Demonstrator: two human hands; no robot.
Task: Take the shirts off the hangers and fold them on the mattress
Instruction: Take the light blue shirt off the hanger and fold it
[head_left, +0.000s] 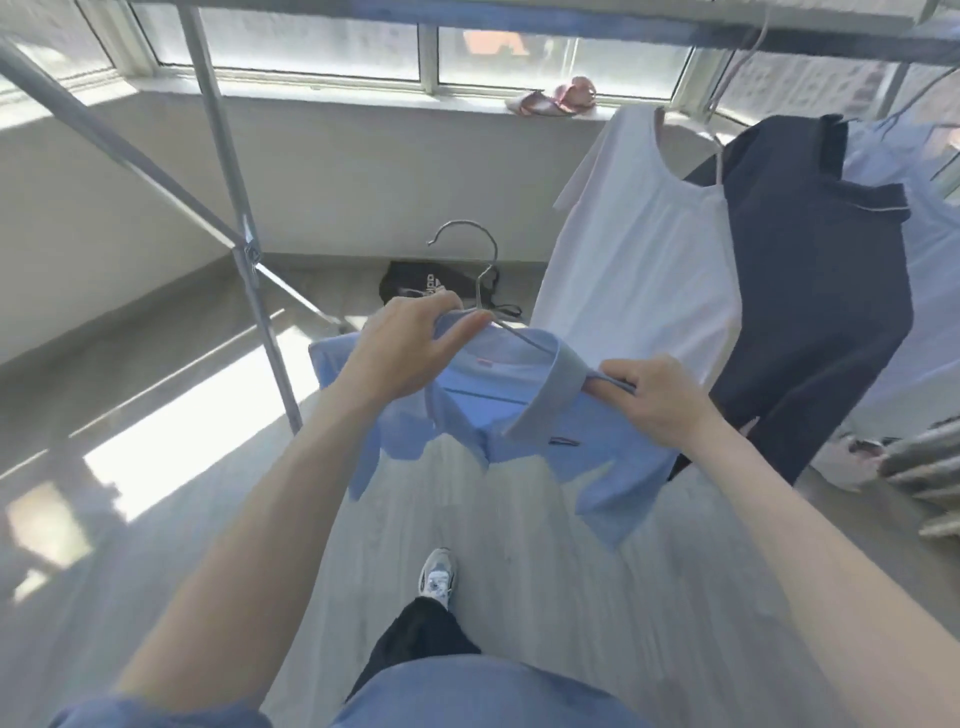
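A light blue shirt (571, 467) is held in the air by 2 grips, above the floor (519, 597). The left grip (410, 353) is closed on one end of the collar, against the wire of the hanger (482, 280), whose hook stands just above it. The right grip (654, 400) is pinched tight on the collar's other end. Just beyond the right grip, a white shirt (639, 270) and a dark shirt (810, 291) are hung up. A black bag (410, 283) is seen beyond the left grip.

Both arms reached forward.
The left hand (400, 348) and right hand (652, 397) were curled, each pinching with thumb and fingers.
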